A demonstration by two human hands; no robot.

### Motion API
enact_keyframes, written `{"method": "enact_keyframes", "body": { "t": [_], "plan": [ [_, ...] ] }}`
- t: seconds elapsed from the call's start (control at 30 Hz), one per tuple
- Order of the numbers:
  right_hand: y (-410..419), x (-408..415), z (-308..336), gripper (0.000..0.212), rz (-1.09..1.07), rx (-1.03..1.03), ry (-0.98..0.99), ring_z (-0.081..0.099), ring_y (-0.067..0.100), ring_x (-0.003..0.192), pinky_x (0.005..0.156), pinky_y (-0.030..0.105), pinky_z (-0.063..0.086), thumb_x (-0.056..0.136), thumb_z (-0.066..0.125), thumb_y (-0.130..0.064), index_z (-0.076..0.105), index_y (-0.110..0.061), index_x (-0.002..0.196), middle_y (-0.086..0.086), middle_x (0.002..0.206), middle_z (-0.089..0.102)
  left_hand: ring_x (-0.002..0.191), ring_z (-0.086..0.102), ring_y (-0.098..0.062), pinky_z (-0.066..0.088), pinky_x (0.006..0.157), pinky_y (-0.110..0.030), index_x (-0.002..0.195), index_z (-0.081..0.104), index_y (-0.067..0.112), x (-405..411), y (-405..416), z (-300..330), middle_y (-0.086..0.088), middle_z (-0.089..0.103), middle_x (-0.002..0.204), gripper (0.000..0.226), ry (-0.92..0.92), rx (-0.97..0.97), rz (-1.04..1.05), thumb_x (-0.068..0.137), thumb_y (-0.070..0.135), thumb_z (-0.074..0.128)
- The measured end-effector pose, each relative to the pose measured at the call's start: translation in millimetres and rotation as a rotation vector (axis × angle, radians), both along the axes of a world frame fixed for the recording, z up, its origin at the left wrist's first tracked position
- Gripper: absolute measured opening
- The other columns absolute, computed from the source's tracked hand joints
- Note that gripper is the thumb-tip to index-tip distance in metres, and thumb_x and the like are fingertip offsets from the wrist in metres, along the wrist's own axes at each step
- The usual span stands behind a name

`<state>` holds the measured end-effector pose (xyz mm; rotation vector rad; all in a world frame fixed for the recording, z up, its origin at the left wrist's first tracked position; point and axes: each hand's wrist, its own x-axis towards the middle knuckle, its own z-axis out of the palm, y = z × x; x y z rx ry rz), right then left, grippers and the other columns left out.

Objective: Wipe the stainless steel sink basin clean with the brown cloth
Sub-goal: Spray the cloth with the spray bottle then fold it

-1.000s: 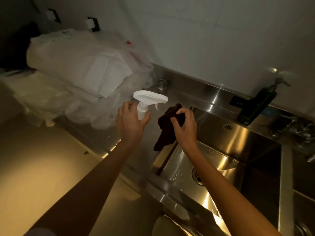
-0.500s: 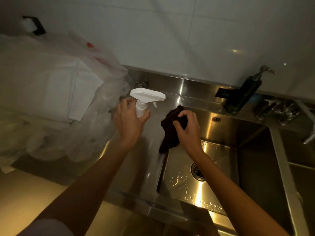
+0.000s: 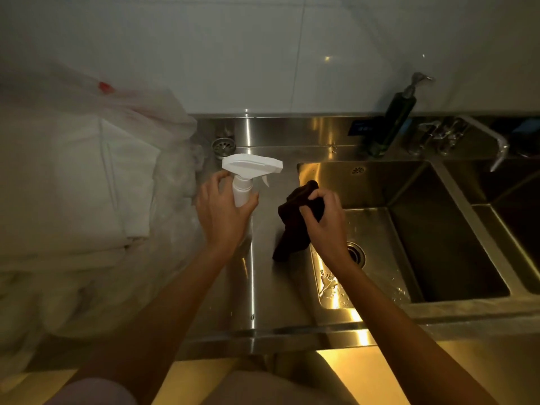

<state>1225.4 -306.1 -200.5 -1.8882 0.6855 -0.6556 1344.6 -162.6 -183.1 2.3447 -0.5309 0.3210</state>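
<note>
Here the right hand (image 3: 323, 220) has its fingers curled round the upper part of the brown cloth (image 3: 295, 226), bunching it in a closed grip. The cloth hangs down from that fist, its loose lower end trailing over the flat steel counter (image 3: 263, 287) just at the left rim of the sink basin (image 3: 438, 229). The hand itself sits above the basin's near left corner, so the cloth lies to the left of and partly beneath the fingers, between the two hands.

The left hand (image 3: 223, 211) is wrapped round the neck of a white spray bottle (image 3: 248, 176), thumb on one side and fingers on the other, with the trigger head pointing right toward the cloth. The bottle stands upright over the counter, near the cloth but not touching it.

Inside the basin, water droplets glint on the floor near the round drain (image 3: 358, 254), which is partly hidden behind the right wrist. An overflow hole (image 3: 358, 170) shows on the back wall. Behind the basin a dark soap dispenser (image 3: 391, 124) stands on the ledge, with a tap (image 3: 493, 141) to its right. A small strainer (image 3: 223, 146) sits on the counter behind the spray bottle. To the left, folded white fabric in clear plastic bags (image 3: 87, 185) covers the counter.
</note>
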Motion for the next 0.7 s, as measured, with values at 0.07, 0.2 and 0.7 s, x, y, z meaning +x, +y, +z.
{"method": "enact_keyframes", "body": {
  "t": [0.07, 0.2, 0.7],
  "plan": [
    [9.5, -1.6, -0.8, 0.026, -0.001, -0.011, 0.008, 0.05, 0.013, 0.115, 0.091, 0.045, 0.055, 0.088, 0.063, -0.015, 0.049, -0.034, 0.101, -0.011, 0.115, 0.046, 0.115, 0.047, -0.024, 0.04, 0.095, -0.04, 0.12, 0.058, 0.013, 4.3, 4.1, -1.5, -0.004, 0.054, 0.126, 0.052, 0.008, -0.011, -0.023, 0.079, 0.042, 0.07],
    [21.2, 0.3, -1.5, 0.027, 0.006, -0.031, 0.022, 0.05, 0.014, 0.116, 0.089, 0.044, 0.056, 0.089, 0.063, -0.017, 0.048, -0.037, 0.099, -0.013, 0.115, 0.045, 0.114, 0.047, -0.026, 0.04, 0.094, -0.04, 0.12, 0.058, 0.011, 19.6, 2.6, -7.5, -0.006, 0.054, 0.126, 0.053, -0.004, -0.023, -0.044, 0.078, 0.041, 0.072],
    [27.7, 43.8, 2.6, 0.02, -0.054, -0.068, 0.045, 0.048, 0.017, 0.118, 0.093, 0.044, 0.053, 0.09, 0.06, -0.013, 0.051, -0.024, 0.104, -0.005, 0.118, 0.047, 0.116, 0.045, -0.026, 0.035, 0.095, -0.038, 0.122, 0.057, 0.015, 73.4, -22.3, -20.5, -0.006, 0.052, 0.127, 0.053, -0.014, -0.057, -0.12, 0.079, 0.046, 0.068]
  ]
}}
